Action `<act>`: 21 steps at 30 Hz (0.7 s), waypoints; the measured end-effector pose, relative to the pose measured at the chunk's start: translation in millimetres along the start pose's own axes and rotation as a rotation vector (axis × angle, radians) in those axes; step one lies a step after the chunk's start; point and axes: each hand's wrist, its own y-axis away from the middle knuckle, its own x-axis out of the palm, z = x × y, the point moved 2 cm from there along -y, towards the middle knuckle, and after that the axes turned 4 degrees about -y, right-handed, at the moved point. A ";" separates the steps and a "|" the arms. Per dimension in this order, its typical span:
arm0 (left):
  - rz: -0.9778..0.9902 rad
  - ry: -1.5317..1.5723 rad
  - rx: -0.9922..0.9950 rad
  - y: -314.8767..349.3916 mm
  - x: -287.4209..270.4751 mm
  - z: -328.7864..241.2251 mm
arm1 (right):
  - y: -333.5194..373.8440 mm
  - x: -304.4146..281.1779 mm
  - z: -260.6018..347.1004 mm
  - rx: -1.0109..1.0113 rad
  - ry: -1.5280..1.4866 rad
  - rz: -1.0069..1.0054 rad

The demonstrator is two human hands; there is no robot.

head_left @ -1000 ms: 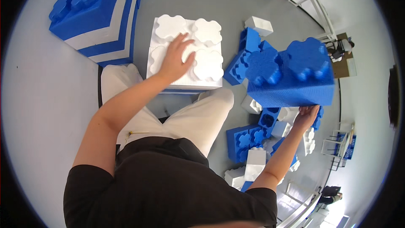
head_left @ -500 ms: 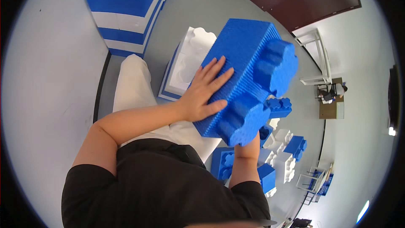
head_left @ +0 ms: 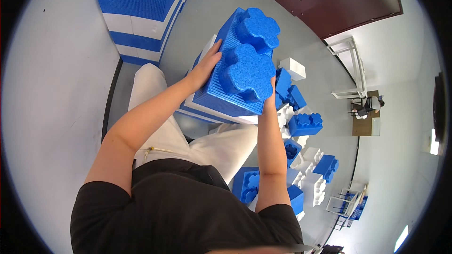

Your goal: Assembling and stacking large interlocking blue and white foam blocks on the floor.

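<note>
Blue block (head_left: 247,68) at upper centre of frame, studs up, over white-topped stack (head_left: 209,111); contact unclear. Left hand (head_left: 205,67) flat along left side, fingers extended, clasping against right hand (head_left: 270,98) opposite, finger curl hidden. Probably light, stiff foam; ribbing likely grippy. Best held by opposing side faces.

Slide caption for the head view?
Left hand and right hand hold a blue studded block over a white and blue stack.

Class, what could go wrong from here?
The held blue block hides most of the white block below, which might get bumped unseen. Held between left hand and right hand, it could slip. Loose blocks on the floor at the right might trip the person.
</note>
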 end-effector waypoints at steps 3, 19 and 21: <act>0.017 -0.097 -0.019 -11.1 -4.1 -3.6 | -4.5 -4.8 4.3 0.073 0.037 -0.037; -0.113 -0.325 0.018 -9.9 -5.4 -28.6 | -21.6 -35.1 15.3 0.033 0.163 -0.169; -0.185 -0.438 0.097 -35.0 -8.9 -44.5 | -37.2 -19.8 36.7 0.029 0.225 -0.269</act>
